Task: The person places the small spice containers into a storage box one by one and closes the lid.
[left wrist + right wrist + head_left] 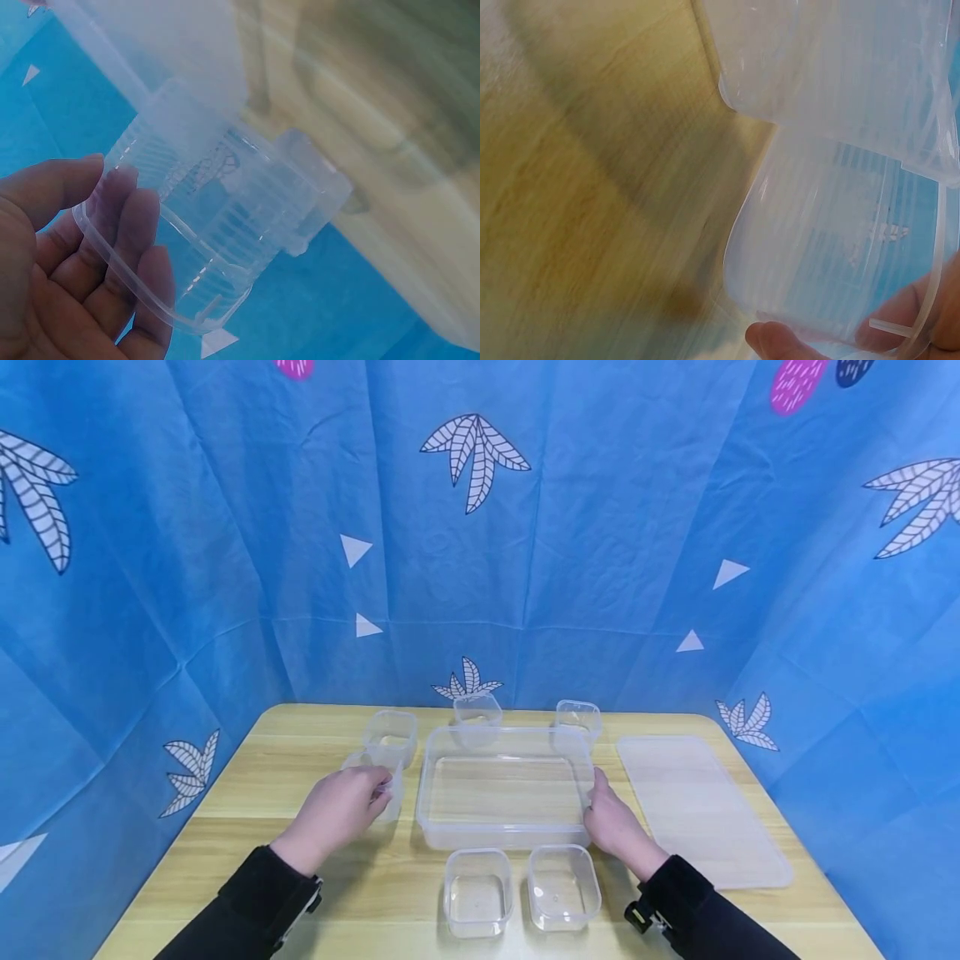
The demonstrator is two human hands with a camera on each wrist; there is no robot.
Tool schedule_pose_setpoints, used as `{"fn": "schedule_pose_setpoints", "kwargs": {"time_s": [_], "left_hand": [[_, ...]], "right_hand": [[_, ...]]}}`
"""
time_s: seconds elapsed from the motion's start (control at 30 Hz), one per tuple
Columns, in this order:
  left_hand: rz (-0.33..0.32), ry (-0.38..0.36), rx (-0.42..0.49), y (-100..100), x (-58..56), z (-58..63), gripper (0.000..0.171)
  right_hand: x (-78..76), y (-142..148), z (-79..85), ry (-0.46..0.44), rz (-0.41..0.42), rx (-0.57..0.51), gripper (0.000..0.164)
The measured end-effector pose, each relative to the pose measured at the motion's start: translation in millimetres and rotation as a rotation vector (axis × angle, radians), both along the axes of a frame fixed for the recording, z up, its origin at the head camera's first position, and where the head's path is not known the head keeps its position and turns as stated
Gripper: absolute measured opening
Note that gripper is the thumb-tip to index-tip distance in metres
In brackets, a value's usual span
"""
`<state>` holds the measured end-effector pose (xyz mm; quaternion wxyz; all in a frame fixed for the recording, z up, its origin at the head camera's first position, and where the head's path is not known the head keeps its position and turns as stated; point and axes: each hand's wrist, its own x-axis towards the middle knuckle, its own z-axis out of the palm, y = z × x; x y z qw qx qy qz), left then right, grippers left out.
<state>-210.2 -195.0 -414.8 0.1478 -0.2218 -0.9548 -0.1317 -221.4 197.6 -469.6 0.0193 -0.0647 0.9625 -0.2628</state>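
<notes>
Small container [196,229], gripped by left hand [341,814], palm [13,289] visible only from left wrist; right hand [615,822] grips box [506,837].

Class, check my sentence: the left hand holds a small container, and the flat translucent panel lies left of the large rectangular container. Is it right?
No, the side is wrong: the left hand holds a small container, but the flat translucent panel lies right of the large rectangular container, as the head view shows.

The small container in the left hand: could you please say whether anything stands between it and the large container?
Nothing visible: the head view shows only a strip of table between the small container and the large container.
</notes>
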Motion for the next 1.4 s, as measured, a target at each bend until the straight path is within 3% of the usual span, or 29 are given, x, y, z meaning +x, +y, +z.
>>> {"fn": "schedule_pose_setpoints", "kwargs": {"time_s": [0.6,0.8,1.1,1.4], "left_hand": [[-0.028,0.037,0.003,18,-12.9,31.3,0.032],[-0.048,0.033,0.019,31,-20.7,39.2,0.023],[-0.082,0.049,0.012,53,-28.7,44.8,0.016],[-0.088,0.046,-0.002,74,-36.5,39.1,0.012]], "right_hand": [[0.9,-3,0.3,-0.016,-0.008,0.018,0.066],[2.3,-4,2.6,-0.035,-0.018,0.016,0.066],[2.2,-4,2.3,-0.038,-0.025,0.004,0.065],[0.9,0,-2.7,0.014,-0.013,0.003,0.065]]}}
